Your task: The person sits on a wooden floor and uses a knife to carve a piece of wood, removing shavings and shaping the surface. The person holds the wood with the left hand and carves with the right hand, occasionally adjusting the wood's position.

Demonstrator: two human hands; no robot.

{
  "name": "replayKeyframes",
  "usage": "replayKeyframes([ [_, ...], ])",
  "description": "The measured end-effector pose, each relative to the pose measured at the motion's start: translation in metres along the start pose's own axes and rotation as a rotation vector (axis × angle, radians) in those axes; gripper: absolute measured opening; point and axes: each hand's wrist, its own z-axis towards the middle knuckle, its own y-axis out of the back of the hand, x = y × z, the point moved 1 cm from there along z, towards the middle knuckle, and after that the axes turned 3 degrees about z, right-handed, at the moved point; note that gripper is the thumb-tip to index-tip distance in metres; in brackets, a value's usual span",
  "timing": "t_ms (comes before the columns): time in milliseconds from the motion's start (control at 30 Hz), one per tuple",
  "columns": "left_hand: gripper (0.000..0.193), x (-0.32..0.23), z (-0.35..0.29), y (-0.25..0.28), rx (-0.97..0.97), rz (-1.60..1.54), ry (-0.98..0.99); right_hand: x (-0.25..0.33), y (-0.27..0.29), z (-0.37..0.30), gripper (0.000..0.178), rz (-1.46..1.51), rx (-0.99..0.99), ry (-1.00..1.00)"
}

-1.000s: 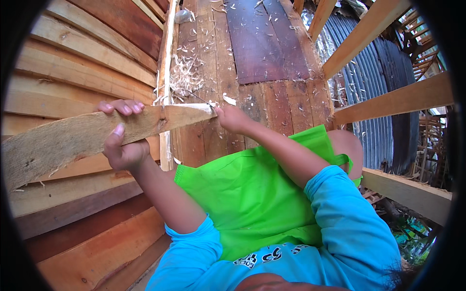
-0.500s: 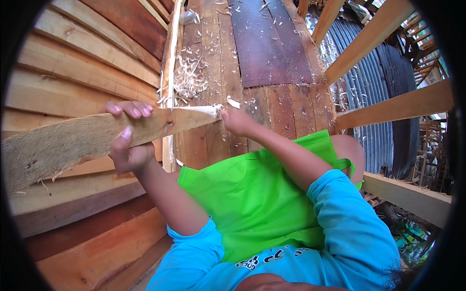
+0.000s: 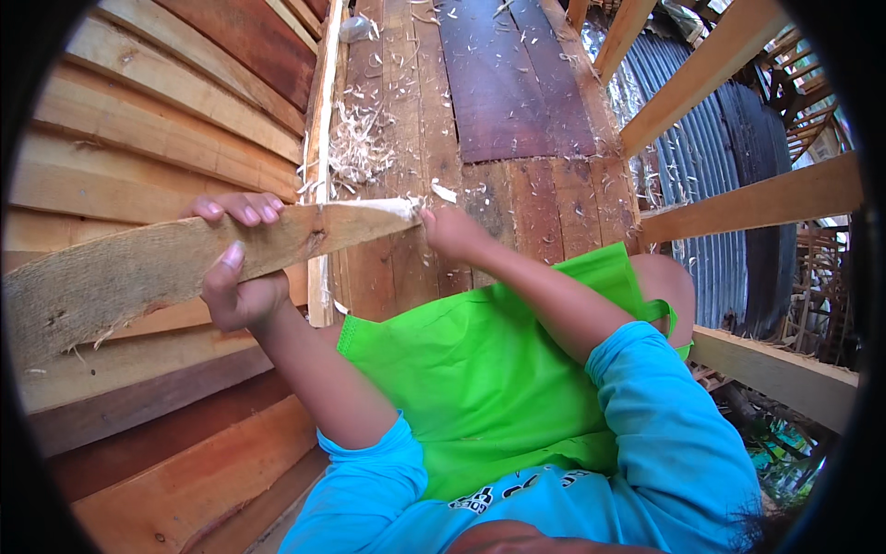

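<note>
A long rough wooden board [image 3: 166, 263] stretches from the left edge toward the middle, its right end narrowing to a pale, freshly cut tip. My left hand [image 3: 242, 277] is closed around the board, fingers over the far edge and thumb on the near face. At the tapered tip, my right hand [image 3: 454, 235] is curled shut against the wood. Whatever lies inside its fingers is hidden. Curled wood shavings [image 3: 360, 148] are heaped on the plank floor just beyond the tip. A green apron [image 3: 480, 369] covers my lap below both arms.
A wall of overlapping planks [image 3: 157, 138] rises close on the left. Dark smooth sheets [image 3: 521, 92] lie on the plank floor ahead, scattered with shavings. Wooden rails [image 3: 757, 198] run along the right, with corrugated metal [image 3: 720, 268] beyond them. A small clear plastic bag [image 3: 355, 30] sits far ahead.
My left hand and the board have shifted very slightly left. My right hand stays closed at the board's tip, almost unmoved.
</note>
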Motion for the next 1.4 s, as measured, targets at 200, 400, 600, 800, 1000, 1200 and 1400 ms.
replayKeyframes([
  [200,0.043,-0.004,-0.007,0.009,-0.019,-0.024,0.038,0.022,0.009,-0.002,0.051,-0.093,0.115,-0.049],
  [400,0.043,-0.006,-0.006,0.006,-0.008,-0.003,0.029,0.018,0.013,-0.003,0.047,-0.105,-0.042,-0.125],
  [600,0.042,0.0,-0.001,-0.001,-0.244,0.063,0.026,0.021,-0.017,-0.004,0.052,0.159,-0.109,0.066],
  [800,0.042,-0.002,-0.007,0.0,-0.355,0.022,0.042,0.043,-0.016,-0.012,0.05,0.198,-0.094,0.148],
  [1000,0.043,-0.002,-0.004,0.004,-0.405,0.071,0.017,0.039,-0.018,-0.008,0.049,0.118,-0.102,0.146],
  [1200,0.041,-0.003,-0.005,0.009,-0.402,0.085,0.026,0.034,-0.022,-0.012,0.047,0.036,-0.017,0.104],
  [1400,0.041,0.0,0.001,0.003,-0.447,0.105,0.027,0.013,-0.032,-0.002,0.047,0.132,-0.104,0.044],
])
